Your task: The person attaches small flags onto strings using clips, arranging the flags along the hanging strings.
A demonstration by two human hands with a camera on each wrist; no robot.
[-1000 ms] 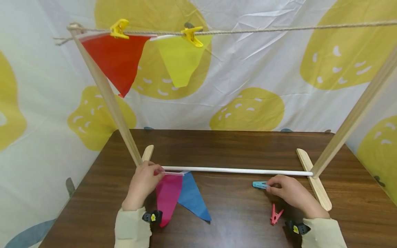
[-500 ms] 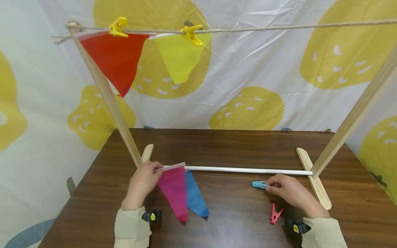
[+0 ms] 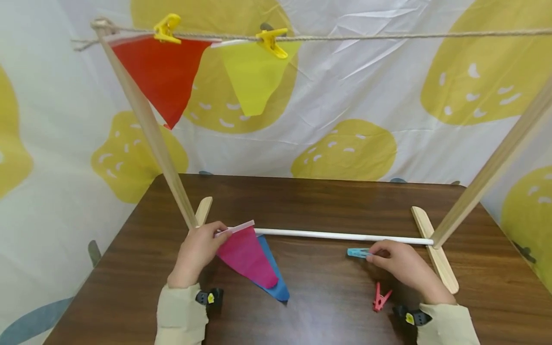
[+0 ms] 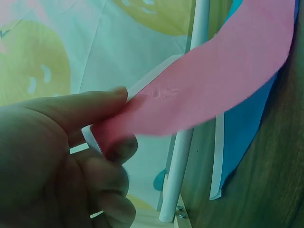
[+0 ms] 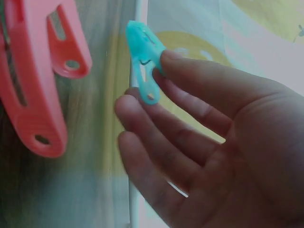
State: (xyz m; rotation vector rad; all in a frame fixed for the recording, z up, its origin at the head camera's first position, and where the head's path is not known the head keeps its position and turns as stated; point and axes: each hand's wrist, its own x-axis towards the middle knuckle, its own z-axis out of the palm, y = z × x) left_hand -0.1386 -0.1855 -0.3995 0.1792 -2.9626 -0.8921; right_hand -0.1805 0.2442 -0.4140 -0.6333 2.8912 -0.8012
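Observation:
My left hand (image 3: pixel 199 249) pinches the white-edged corner of a pink pennant (image 3: pixel 247 254) between thumb and fingers, as the left wrist view also shows. The pennant is lifted off the table, its tip hanging toward the right. Behind it, partly covered, lies a blue pennant (image 4: pixel 242 142) with a white edge. In my right hand (image 3: pixel 403 266) is a light blue clothespin (image 5: pixel 142 50), pinched by one handle between thumb and finger. A pink clothespin (image 3: pixel 381 297) rests on the table just in front of the right hand.
A rope (image 3: pixel 366 37) runs between two wooden posts (image 3: pixel 151 129). On it a red pennant (image 3: pixel 159 74) and a yellow pennant (image 3: pixel 258 76) hang from yellow clips (image 3: pixel 272 42). A white rod (image 3: pixel 327 235) joins the stand's feet (image 3: pixel 435 251) low across the wooden table (image 3: pixel 323 201).
The left hand has raised and turned the pink pennant, so its tip has swung right over the blue one. The right hand has barely moved, still holding the light blue clothespin.

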